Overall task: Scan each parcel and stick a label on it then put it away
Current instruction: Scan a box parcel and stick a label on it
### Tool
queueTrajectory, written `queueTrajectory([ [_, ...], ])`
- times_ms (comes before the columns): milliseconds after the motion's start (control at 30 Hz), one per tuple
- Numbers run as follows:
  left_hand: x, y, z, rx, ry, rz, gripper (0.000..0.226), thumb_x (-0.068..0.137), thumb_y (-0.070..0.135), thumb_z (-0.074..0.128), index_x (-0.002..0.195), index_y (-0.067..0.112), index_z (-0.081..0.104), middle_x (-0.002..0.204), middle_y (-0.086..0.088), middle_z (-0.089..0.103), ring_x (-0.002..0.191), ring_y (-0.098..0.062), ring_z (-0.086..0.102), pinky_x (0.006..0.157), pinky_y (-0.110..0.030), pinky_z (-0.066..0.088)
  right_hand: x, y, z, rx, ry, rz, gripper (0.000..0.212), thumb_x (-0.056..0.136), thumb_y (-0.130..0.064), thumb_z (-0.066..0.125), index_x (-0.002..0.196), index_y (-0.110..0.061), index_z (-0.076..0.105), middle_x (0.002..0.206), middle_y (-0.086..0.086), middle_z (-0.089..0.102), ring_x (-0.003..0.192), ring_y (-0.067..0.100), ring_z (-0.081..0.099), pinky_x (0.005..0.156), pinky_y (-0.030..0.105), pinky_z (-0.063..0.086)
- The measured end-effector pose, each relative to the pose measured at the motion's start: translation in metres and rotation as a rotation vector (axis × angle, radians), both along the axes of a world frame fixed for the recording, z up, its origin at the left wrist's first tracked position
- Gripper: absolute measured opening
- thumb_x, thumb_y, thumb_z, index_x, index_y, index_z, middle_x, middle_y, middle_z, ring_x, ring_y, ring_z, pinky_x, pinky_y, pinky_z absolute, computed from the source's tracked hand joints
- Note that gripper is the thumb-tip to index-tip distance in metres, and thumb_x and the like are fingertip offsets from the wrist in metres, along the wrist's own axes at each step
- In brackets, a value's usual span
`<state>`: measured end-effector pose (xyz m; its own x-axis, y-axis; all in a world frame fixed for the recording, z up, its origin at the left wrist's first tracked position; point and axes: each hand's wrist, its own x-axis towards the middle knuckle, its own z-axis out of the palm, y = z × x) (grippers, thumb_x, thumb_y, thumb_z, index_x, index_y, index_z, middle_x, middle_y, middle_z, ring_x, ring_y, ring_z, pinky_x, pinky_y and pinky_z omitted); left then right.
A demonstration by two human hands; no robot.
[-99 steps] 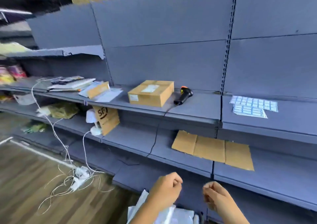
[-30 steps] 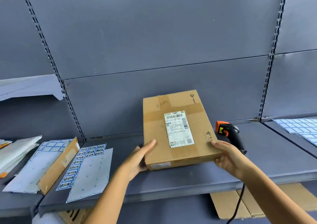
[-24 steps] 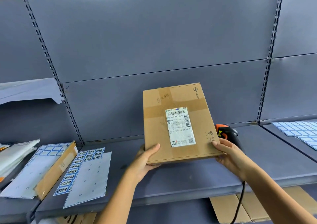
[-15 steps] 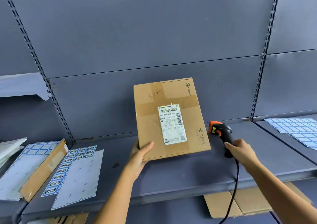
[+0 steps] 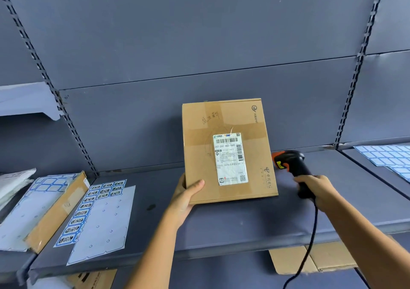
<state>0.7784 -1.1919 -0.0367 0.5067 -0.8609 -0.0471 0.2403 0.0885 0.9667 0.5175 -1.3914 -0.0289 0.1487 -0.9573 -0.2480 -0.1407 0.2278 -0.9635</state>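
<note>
The right hand (image 5: 315, 189) has left the box (image 5: 228, 151) and now grips the scanner (image 5: 290, 164) at centre right. The left hand (image 5: 186, 198) alone holds the box, tilted up. Scanning comes next.

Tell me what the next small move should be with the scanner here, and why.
Probably lift the scanner and turn its orange head toward the barcode atop the shipping label. The right hand holds its handle, but the head sits beside the right edge of the cardboard box, not facing the label. The left hand holds the box tilted up, label showing.
</note>
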Motion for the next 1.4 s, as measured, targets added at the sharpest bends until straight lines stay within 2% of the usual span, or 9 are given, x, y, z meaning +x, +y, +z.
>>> queueTrajectory([
  [100, 0.002, -0.002, 0.001, 0.003, -0.037, -0.003, 0.052, 0.074, 0.020, 0.069, 0.123, 0.023, 0.052, 0.111, 0.002, 0.071, 0.100, -0.014, 0.067, 0.085, -0.037, 0.054, 0.006, 0.024, 0.014, -0.089, -0.352, -0.088, 0.019, 0.088, 0.006, 0.054, 0.085, -0.008, 0.041, 0.070, 0.014, 0.051, 0.044, 0.011, 0.058, 0.043, 0.024, 0.044],
  [233, 0.001, -0.002, 0.002, 0.011, -0.052, -0.006, 0.044, 0.082, 0.016, 0.066, 0.122, 0.025, 0.052, 0.106, 0.007, 0.072, 0.095, -0.009, 0.068, 0.072, -0.025, 0.055, 0.010, 0.062, 0.043, -0.235, -0.570, 0.023, 0.027, 0.088, 0.008, 0.054, 0.098, -0.012, 0.039, 0.080, 0.008, 0.054, 0.057, 0.018, 0.055, 0.052, 0.030, 0.046],
  [400, 0.001, -0.003, 0.001, 0.021, -0.048, -0.001, 0.041, 0.087, 0.012, 0.063, 0.124, 0.023, 0.051, 0.101, 0.009, 0.073, 0.090, -0.007, 0.070, 0.064, -0.021, 0.056, 0.028, 0.108, 0.065, -0.275, -0.375, 0.263, 0.032, 0.086, 0.007, 0.057, 0.110, -0.008, 0.042, 0.094, 0.004, 0.063, 0.053, 0.017, 0.049, 0.048, 0.033, 0.042],
  [633, -0.001, -0.001, 0.000, -0.010, -0.027, -0.013, 0.063, 0.075, 0.018, 0.074, 0.132, 0.020, 0.047, 0.114, 0.000, 0.069, 0.101, -0.015, 0.067, 0.080, -0.032, 0.056, 0.043, 0.143, 0.063, -0.397, -0.148, 0.331, 0.028, 0.086, -0.001, 0.055, 0.102, -0.017, 0.038, 0.070, 0.010, 0.051, 0.050, 0.016, 0.047, 0.046, 0.029, 0.043],
  [767, 0.000, -0.001, 0.000, -0.017, -0.052, -0.038, 0.049, 0.084, 0.015, 0.068, 0.129, 0.020, 0.049, 0.115, -0.001, 0.069, 0.104, -0.016, 0.066, 0.083, -0.031, 0.055, 0.048, 0.149, 0.069, -0.417, -0.156, 0.374, 0.028, 0.086, -0.001, 0.055, 0.096, -0.019, 0.036, 0.077, 0.013, 0.049, 0.053, 0.015, 0.046, 0.045, 0.026, 0.043],
  [933, 0.000, 0.000, 0.000, -0.023, -0.079, -0.046, 0.058, 0.076, 0.021, 0.074, 0.129, 0.022, 0.048, 0.114, 0.000, 0.069, 0.105, -0.017, 0.066, 0.087, -0.035, 0.054, 0.051, 0.147, 0.067, -0.440, -0.120, 0.377, 0.029, 0.085, -0.004, 0.058, 0.097, -0.019, 0.036, 0.081, 0.013, 0.048, 0.055, 0.018, 0.046, 0.048, 0.029, 0.045],
  [1167, -0.002, 0.002, 0.001, -0.018, -0.083, -0.036, 0.044, 0.087, 0.013, 0.062, 0.127, 0.023, 0.049, 0.110, 0.003, 0.070, 0.100, -0.012, 0.067, 0.075, -0.025, 0.056, 0.050, 0.148, 0.070, -0.437, -0.117, 0.374, 0.028, 0.086, -0.004, 0.057, 0.096, -0.019, 0.036, 0.081, 0.015, 0.048, 0.053, 0.018, 0.046, 0.043, 0.028, 0.043],
  [1333, 0.000, 0.001, 0.002, -0.004, -0.058, -0.027, 0.048, 0.085, 0.013, 0.064, 0.129, 0.022, 0.048, 0.112, 0.002, 0.070, 0.100, -0.012, 0.068, 0.070, -0.024, 0.056, 0.037, 0.134, 0.075, -0.387, -0.252, 0.211, 0.027, 0.087, -0.004, 0.061, 0.098, -0.017, 0.040, 0.078, 0.011, 0.059, 0.052, 0.015, 0.052, 0.043, 0.030, 0.043],
  [1400, -0.001, 0.001, 0.001, 0.000, -0.053, -0.026, 0.048, 0.085, 0.014, 0.064, 0.130, 0.022, 0.048, 0.114, 0.001, 0.069, 0.102, -0.014, 0.067, 0.074, -0.025, 0.056, 0.027, 0.111, 0.069, -0.325, -0.348, 0.085, 0.021, 0.087, -0.005, 0.062, 0.097, -0.013, 0.045, 0.081, 0.009, 0.058, 0.061, 0.019, 0.056, 0.057, 0.034, 0.050],
])
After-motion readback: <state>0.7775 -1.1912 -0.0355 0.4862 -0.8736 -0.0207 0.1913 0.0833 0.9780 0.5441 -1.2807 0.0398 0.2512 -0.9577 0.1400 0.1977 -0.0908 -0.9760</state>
